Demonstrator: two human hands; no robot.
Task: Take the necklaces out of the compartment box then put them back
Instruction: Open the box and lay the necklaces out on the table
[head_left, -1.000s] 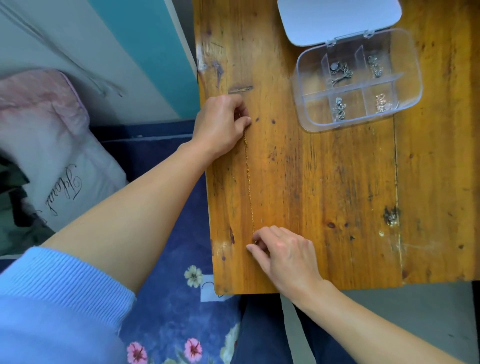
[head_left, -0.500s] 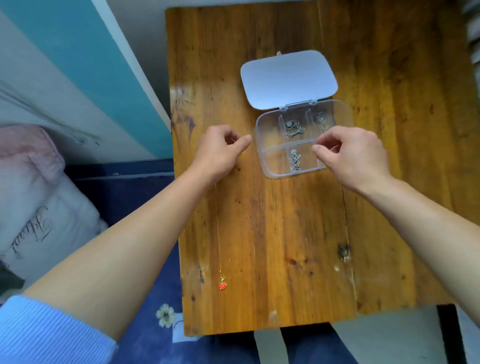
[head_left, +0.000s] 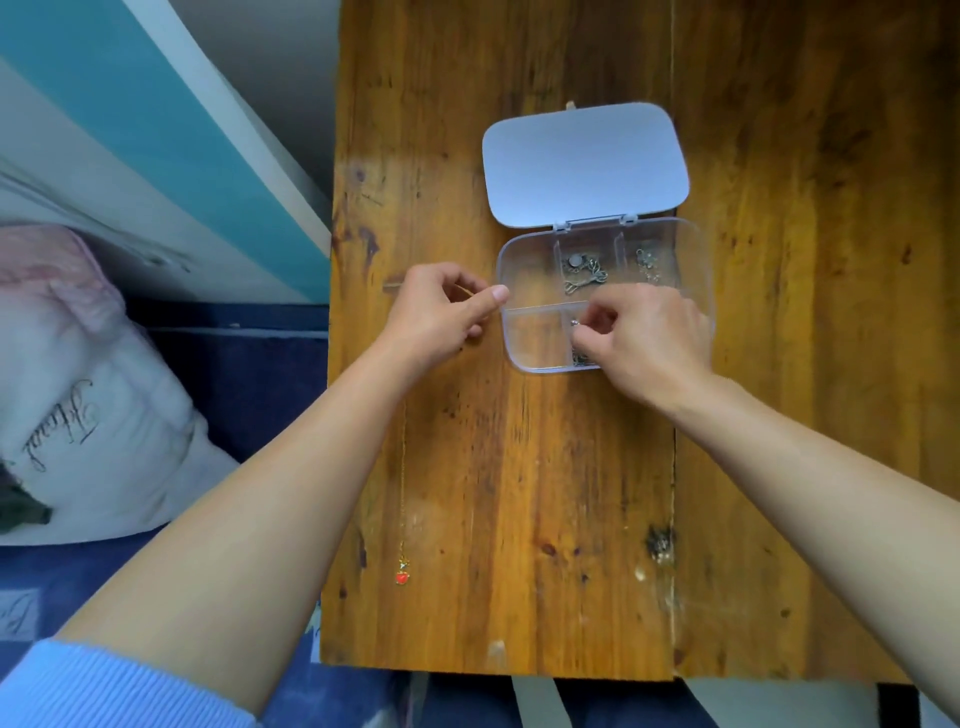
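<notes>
A clear compartment box (head_left: 524, 270) stands on the wooden table (head_left: 545, 493) with its lid (head_left: 584, 166) folded back. My right hand (head_left: 649, 343) reaches into the near middle compartment and pinches a silver necklace (head_left: 574, 322). Two more silver necklaces (head_left: 584, 273) (head_left: 647, 265) lie in the far compartments. A gold necklace with a red pendant (head_left: 402, 577) lies stretched along the table's left side, its upper end running under my left hand (head_left: 441, 312). That hand is curled around the chain's end, its thumb against the box's left wall.
The table's left edge drops off to a blue floral rug (head_left: 249, 364). A pale pillow (head_left: 78, 395) lies on the left. A teal and white panel (head_left: 156, 145) leans beside the table. Bare wood stretches right of the box and in front of it.
My right hand has left the gold chain's lower end, gone to the box and pinched a silver necklace in the near middle compartment. The left hand stays on the chain's top end.
</notes>
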